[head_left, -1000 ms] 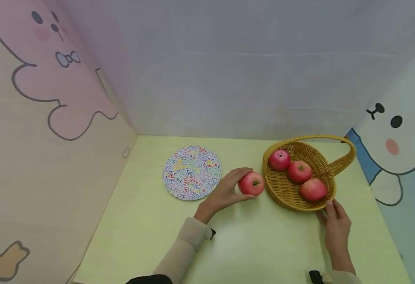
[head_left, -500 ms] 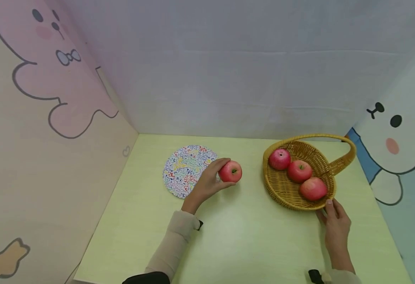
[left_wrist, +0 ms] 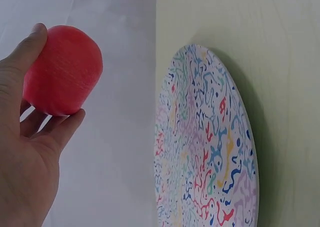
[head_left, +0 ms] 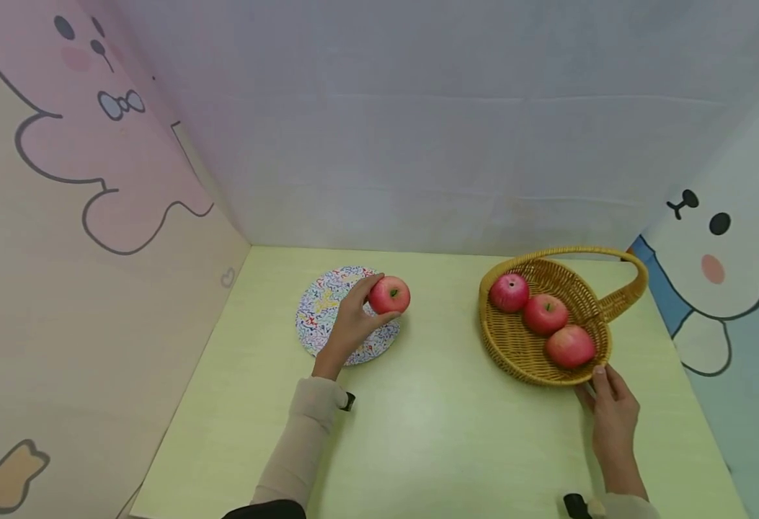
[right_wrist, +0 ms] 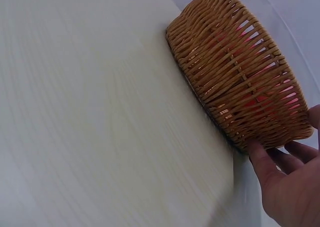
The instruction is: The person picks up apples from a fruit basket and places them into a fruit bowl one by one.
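From the head view, the left hand [head_left: 348, 326] held a red apple [head_left: 389, 295] above the far right part of a round plate [head_left: 319, 323], fingers and thumb curled round the fruit from its left side so that the stem end faced up. It seemed carried that way to keep it level over the plate. The right hand [head_left: 609, 412] rested at the near rim of a woven basket [head_left: 535, 360], thumb on the edge and fingers tucked under, apparently steadying it. Three more apples [head_left: 546, 314] lay in a row inside, touching one another. The basket's looped handle arched off toward the back right. Everything sat on a pale green table [head_left: 444, 432] with cartoon panels on either side.

In the left wrist view, the apple [left_wrist: 62, 69] looked smooth and matte, pinched between thumb tip and curled fingers [left_wrist: 65, 129], clear of the plate [left_wrist: 210, 147]. The plate was flat and thin, covered in small squiggles of blue, red, green and yellow on white.

In the right wrist view, the basket [right_wrist: 240, 82] showed its wall of tan wicker strands woven over upright ribs, with red fruit glimpsed through the gaps. The right hand's fingers [right_wrist: 270, 164] pressed against the lower edge of that wall, gripping lightly; how far the thumb closed over the rim could not be told from here
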{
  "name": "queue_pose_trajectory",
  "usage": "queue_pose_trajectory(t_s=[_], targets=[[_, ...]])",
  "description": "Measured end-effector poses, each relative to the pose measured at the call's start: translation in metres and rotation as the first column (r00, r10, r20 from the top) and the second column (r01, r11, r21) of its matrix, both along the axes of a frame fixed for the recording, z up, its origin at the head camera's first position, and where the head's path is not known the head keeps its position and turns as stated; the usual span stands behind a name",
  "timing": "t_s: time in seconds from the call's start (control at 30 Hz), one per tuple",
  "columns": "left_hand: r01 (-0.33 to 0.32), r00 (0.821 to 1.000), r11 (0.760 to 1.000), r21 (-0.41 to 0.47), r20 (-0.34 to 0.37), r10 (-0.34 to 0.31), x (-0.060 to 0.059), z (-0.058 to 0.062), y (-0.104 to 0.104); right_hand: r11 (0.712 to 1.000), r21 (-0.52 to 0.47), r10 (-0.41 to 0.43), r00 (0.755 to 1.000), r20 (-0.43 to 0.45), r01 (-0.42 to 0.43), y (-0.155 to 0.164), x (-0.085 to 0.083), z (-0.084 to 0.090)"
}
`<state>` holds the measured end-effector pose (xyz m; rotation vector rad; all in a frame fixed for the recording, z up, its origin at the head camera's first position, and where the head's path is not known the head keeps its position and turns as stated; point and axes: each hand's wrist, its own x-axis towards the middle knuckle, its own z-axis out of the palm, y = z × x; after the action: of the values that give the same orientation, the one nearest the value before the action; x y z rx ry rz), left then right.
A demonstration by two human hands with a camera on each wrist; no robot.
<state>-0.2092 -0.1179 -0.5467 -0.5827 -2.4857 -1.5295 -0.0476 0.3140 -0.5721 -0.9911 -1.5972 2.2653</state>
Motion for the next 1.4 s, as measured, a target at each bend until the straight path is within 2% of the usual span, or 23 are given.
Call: queue_pose_trajectory(t_s=[0.13, 0.4, 0.67, 0.83, 0.93, 1.1, 1.27, 1.4], targets=[[-0.038, 0.999, 0.997, 0.069, 0.029, 0.036, -0.005, 0.003, -0.006, 1.000, -0.006, 0.006, 1.000, 0.011, -0.005, 0.001, 0.001, 0.003], [-0.136, 0.988, 0.983, 0.123, 0.087, 0.126, -0.016, 0.003, -0.017, 0.999, -0.020, 0.027, 0.998, 0.052, -0.026, 0.004, -0.003, 0.011], [-0.183, 0.973, 0.969, 0.168, 0.175, 0.154, -0.024, 0.003, -0.016, 0.997, -0.051, 0.061, 0.995, 0.081, -0.057, 0.012, -0.006, 0.015], [-0.192, 0.967, 0.961, 0.201, 0.204, 0.151, -0.031, -0.005, -0.015, 0.993, -0.095, 0.074, 0.996, 0.049, -0.069, 0.016, -0.005, 0.015], [-0.209, 0.959, 0.957, 0.203, 0.232, 0.161, -0.036, -0.012, -0.015, 0.990, -0.122, 0.067, 0.998, -0.002, -0.067, 0.016, -0.002, 0.013], [-0.237, 0.945, 0.947, 0.217, 0.276, 0.173, -0.041, -0.020, -0.017, 0.989, -0.138, 0.053, 0.998, -0.024, -0.056, 0.015, 0.000, 0.011], [-0.264, 0.937, 0.938, 0.224, 0.292, 0.194, -0.043, -0.025, -0.026, 0.988, -0.147, 0.035, 0.999, -0.030, -0.039, 0.013, 0.000, 0.012], [-0.296, 0.927, 0.931, 0.213, 0.297, 0.227, -0.043, -0.028, -0.038, 0.990, -0.137, 0.018, 1.000, 0.003, -0.017, 0.010, 0.000, 0.013]])
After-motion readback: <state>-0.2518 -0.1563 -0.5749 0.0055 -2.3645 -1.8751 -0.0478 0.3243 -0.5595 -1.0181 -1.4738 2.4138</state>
